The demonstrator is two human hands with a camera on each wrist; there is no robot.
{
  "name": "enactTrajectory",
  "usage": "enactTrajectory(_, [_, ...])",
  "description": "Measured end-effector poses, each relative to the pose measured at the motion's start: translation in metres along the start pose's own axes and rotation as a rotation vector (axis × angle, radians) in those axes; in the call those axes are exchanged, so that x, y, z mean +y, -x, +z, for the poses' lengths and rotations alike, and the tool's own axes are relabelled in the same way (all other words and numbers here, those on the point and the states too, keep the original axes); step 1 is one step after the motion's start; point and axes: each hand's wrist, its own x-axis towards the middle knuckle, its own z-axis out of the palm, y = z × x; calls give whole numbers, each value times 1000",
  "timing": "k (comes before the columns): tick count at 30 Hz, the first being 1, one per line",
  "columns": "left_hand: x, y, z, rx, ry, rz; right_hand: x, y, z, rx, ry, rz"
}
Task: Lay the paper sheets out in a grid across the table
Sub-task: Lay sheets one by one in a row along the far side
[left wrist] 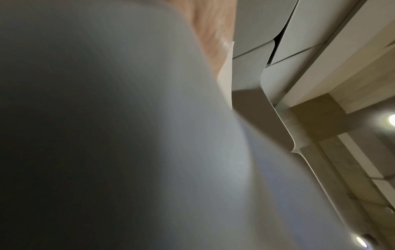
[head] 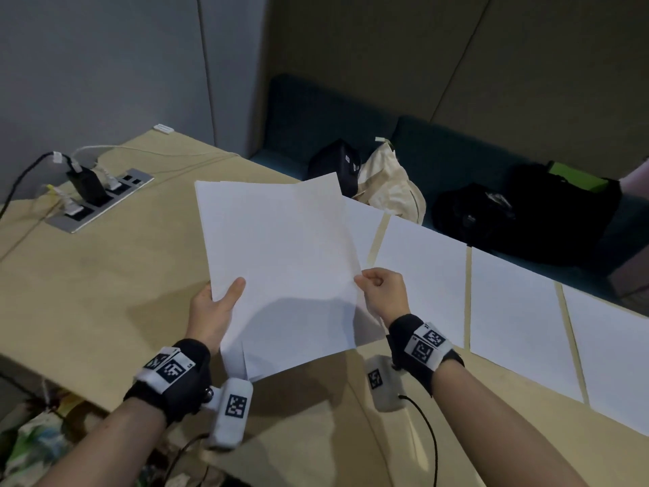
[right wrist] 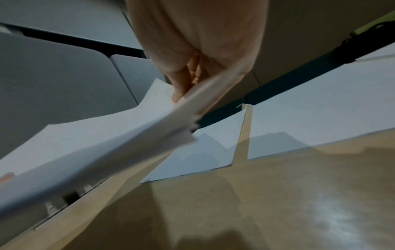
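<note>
I hold a stack of white paper sheets (head: 281, 261) tilted above the tan table (head: 87, 293). My left hand (head: 217, 304) grips the stack's left edge, thumb on top. My right hand (head: 381, 290) pinches the right edge of the top sheet (right wrist: 188, 104), which is fanned slightly off the stack. Several single sheets (head: 421, 275) lie flat in a row along the table's far edge, to the right, with narrow gaps between them. In the left wrist view the underside of the stack (left wrist: 107, 135) fills most of the picture. The right wrist view shows two laid sheets (right wrist: 299, 128) beneath the hand.
A grey power strip (head: 102, 202) with plugs and cables is set into the table at the far left. Beyond the far edge is a teal bench (head: 439, 152) carrying black bags (head: 491, 212) and a cream cloth bag (head: 389, 188). Bare table lies near me and to the left.
</note>
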Motion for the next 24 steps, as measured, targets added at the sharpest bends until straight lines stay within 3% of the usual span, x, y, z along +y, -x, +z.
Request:
enactTrajectory(5, [0, -8, -19, 21, -23, -10, -13, -19, 11, 127, -73, 29])
enactTrajectory(12, [40, -76, -94, 117, -55, 32, -56, -71, 51, 323, -34, 44])
enactTrajectory(18, [65, -123, -143, 246, 0, 76, -81, -99, 107, 271, 16, 94])
enactTrajectory(24, [62, -146, -156, 235, 9, 52, -90, -105, 164, 197, 52, 122])
